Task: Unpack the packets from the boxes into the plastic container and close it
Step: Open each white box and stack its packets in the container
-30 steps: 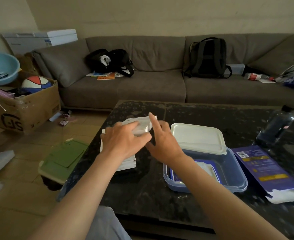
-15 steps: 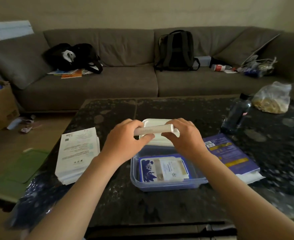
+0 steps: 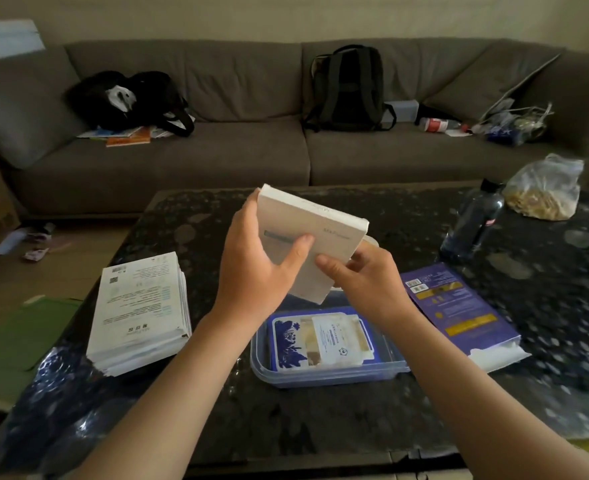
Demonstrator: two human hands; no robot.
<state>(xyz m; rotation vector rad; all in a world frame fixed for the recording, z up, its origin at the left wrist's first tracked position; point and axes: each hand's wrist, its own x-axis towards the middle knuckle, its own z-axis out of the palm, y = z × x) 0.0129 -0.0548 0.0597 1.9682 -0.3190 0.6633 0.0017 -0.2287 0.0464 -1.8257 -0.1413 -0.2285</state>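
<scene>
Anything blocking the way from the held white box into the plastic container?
Nothing visible: the left hand and right hand hold the white box above the open container; only a blue packet lies inside.

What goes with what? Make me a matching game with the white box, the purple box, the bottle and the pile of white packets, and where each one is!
Things:
1. white box
2. purple box
3. bottle
4. pile of white packets

Places:
A. lying flat, right of the plastic container
B. held up by the left hand and right hand
C. left of the plastic container
D. standing beside the clear bag

Pairs: 1-B, 2-A, 3-D, 4-C
</scene>
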